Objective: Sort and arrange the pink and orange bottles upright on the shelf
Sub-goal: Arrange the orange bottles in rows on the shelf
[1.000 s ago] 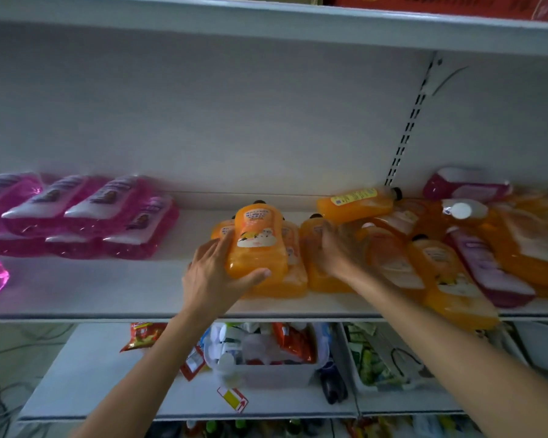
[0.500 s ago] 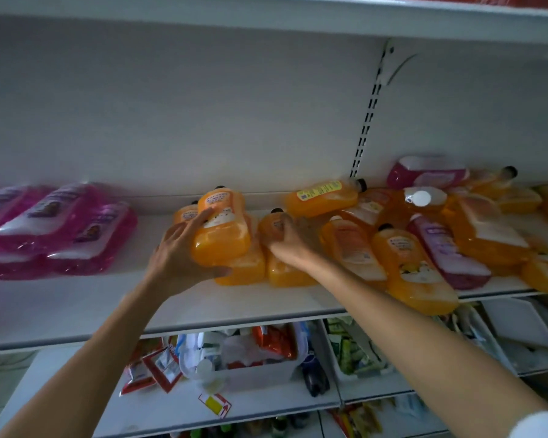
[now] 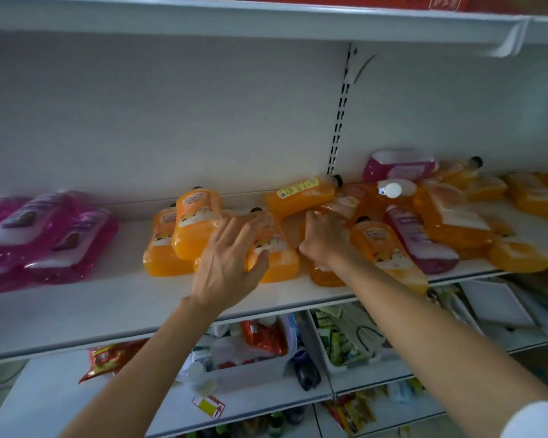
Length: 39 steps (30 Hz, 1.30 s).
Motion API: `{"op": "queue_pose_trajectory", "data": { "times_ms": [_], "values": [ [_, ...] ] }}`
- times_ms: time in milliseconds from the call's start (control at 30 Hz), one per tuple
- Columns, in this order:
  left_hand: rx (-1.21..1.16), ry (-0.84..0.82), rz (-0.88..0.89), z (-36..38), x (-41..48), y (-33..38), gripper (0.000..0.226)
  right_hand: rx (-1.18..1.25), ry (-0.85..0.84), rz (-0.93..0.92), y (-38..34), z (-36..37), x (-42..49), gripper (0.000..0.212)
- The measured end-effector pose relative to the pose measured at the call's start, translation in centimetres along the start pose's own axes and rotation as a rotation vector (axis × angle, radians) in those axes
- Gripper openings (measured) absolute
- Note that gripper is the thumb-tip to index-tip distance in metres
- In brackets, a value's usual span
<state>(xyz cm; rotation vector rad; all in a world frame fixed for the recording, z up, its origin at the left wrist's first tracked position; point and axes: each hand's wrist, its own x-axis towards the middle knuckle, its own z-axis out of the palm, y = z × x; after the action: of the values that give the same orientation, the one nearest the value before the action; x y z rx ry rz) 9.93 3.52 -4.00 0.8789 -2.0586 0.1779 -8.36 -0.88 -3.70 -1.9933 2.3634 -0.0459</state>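
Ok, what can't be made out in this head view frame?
All head view.
- Right hand: its own back hides the fingertips, so any grip is unclear.
- Orange bottle behind the left hand: partly covered by it.
- Bottle labels: too blurred to read.
- Pink bottles at left: cut off by the left edge.
- Red box: cut off by the top edge.

Shop, white slotted shelving [image 3: 114, 314], stacked bottles [image 3: 299, 195], snack packets [image 3: 106, 358]

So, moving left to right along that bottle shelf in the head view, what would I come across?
pink bottles → cluster of orange bottles → left hand → right hand → jumbled pile of orange and pink bottles
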Motion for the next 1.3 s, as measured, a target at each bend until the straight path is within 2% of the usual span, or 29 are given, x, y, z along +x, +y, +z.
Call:
{"op": "queue_pose_trajectory", "data": {
  "times_ms": [67,167,233,333,433,500,567,667,733,833,900,1067,1167,1300],
  "values": [
    [-0.072,-0.114,-0.031,0.9,-0.3,0.7,0.03,0.087,-0.033,0.008,0.6,-0.4,0.3,0.054],
    [-0.172,-0.21,-0.069,2.3,-0.5,1.4,0.028,0.435,-0.089,0.033,1.7,-0.9,0.4,0.062],
    [-0.196,-0.214,-0.118,3.2,-0.2,2.0,0.029,0.564,-0.053,0.005,2.3,-1.5,0.1,0.069],
    [-0.267,-0.191,-0.291,4.6,0.9,3.5,0.034,0.802,0.023,-0.056,3.8,-3.2,-0.5,0.072],
    [-0.338,-0.13,-0.414,6.4,2.7,6.0,0.045,1.017,0.118,-0.136,6.5,-5.7,-1.3,0.064],
    [-0.482,-0.096,-0.518,7.4,4.1,8.8,0.047,1.241,0.156,-0.161,9.1,-7.2,-2.1,0.054],
    [-0.727,-0.105,-0.638,8.5,5.6,12.1,0.052,1.454,0.157,-0.17,12.2,-8.6,-3.1,0.047],
    [-1.013,-0.187,-0.728,10.9,7.7,17.4,0.072,1.771,0.13,-0.216,18.1,-9.6,-4.4,0.039],
    [-1.252,-0.271,-0.794,13.1,9.1,21.5,0.073,1.933,0.09,-0.219,22.1,-9.6,-5.1,0.03],
    [-1.445,-0.326,-0.761,16.6,10.7,27.2,0.074,1.754,0.241,-0.147,27.9,-9.8,-6.5,0.033],
    [-1.411,-0.368,-0.681,18.8,11.2,30.3,0.068,1.588,0.364,-0.126,31.9,-10.0,-7.8,0.032],
    [-1.329,-0.502,-0.572,24.4,12.4,37.3,0.089,1.169,0.438,0.084,42.5,-8.8,-10.2,0.031],
    [-1.309,-0.561,-0.585,27.3,12.8,41.1,0.086,1.077,0.499,0.193,46.9,-7.5,-11.5,0.042],
    [-1.229,-0.529,-0.626,31.5,14.4,44.3,0.074,1.092,0.545,0.273,51.6,-5.9,-11.4,0.05]
  ]
}}
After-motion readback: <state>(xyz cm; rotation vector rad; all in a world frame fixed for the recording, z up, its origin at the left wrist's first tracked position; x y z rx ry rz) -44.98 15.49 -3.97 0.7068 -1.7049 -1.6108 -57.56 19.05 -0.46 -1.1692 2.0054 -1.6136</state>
